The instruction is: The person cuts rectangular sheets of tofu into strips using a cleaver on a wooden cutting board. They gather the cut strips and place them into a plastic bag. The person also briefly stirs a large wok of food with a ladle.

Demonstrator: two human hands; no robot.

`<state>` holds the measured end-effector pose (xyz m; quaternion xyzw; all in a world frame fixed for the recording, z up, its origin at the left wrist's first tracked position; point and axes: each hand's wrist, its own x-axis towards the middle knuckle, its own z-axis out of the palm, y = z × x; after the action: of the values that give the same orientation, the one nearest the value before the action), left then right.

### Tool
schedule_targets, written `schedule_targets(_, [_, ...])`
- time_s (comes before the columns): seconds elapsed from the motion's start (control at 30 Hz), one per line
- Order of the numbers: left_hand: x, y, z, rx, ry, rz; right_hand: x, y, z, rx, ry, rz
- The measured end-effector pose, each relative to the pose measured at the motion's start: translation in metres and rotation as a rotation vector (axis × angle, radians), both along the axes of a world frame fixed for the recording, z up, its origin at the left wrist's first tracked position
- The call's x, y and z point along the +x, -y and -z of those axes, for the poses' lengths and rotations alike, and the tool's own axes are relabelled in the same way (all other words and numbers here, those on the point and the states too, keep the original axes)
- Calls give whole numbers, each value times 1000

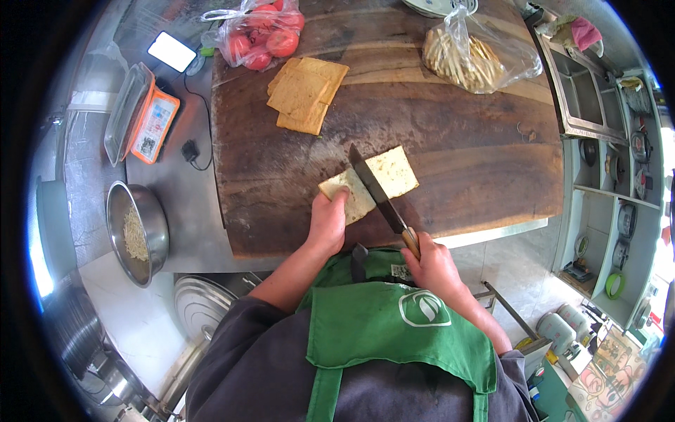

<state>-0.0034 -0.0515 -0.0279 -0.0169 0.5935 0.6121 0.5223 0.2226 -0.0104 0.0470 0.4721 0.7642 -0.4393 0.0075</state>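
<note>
My right hand (433, 264) grips the wooden handle of a kitchen knife (377, 187). Its dark blade lies across a pale slab that looks like tofu, with one part (393, 171) to the right of the blade and another (350, 195) to the left. Whether the slab is cut right through is hidden by the blade. My left hand (328, 219) holds the left part at its lower left edge, thumb on top. All this is on a large wooden board (474, 158). Farther back on the board several flat brown squares, perhaps dried tofu (300, 95), are stacked loosely.
A plastic bag of tomatoes (266, 34) is at the back left, a bag of pale strips (464, 60) at the back right near plates (440, 6). Left of the board are a lit phone (171, 51), an orange-edged box (155, 126), a cable and a steel bowl of shreds (138, 232).
</note>
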Motion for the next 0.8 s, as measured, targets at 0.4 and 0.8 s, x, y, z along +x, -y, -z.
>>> schedule_targets(0.4, [-9,1,-7,12,60,-29,-16,-6,42,32,-31,-24])
schedule_targets(0.8, [-26,-60,-41,259,-1107,443,47,-10,16,-299,-519,662])
